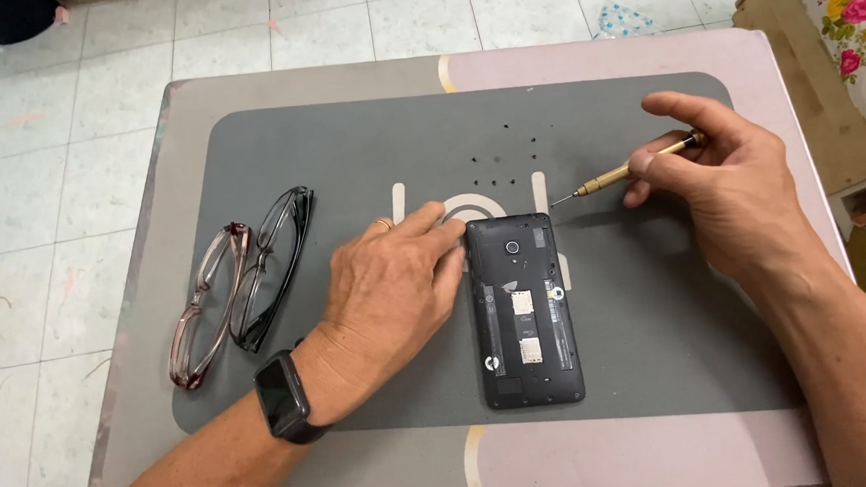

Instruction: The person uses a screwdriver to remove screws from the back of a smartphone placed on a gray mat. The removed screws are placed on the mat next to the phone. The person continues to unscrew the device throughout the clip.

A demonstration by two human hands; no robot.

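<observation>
A person works on a black phone (pixel 524 310) lying face down, its back cover off, at the centre of a grey mat (pixel 346 138) on the counter (pixel 642 55); the left hand (pixel 396 286), a dark smartwatch (pixel 284 395) on its wrist, lies flat with fingers spread, bracing the phone's left edge and gripping nothing; the right hand (pixel 725 180), at right of the frame, pinches a slim brass screwdriver (pixel 629 171) between thumb and fingers, its tip just beside the phone's upper right corner, not touching; small dark screws (pixel 508 156) sit scattered on the mat above the phone; two pairs of folded glasses (pixel 240 280) rest at left; the step in hand appears to be unscrewing the inner frame; the next move calls for seating the fine tip squarely in a screw head while the phone is held steady.
</observation>
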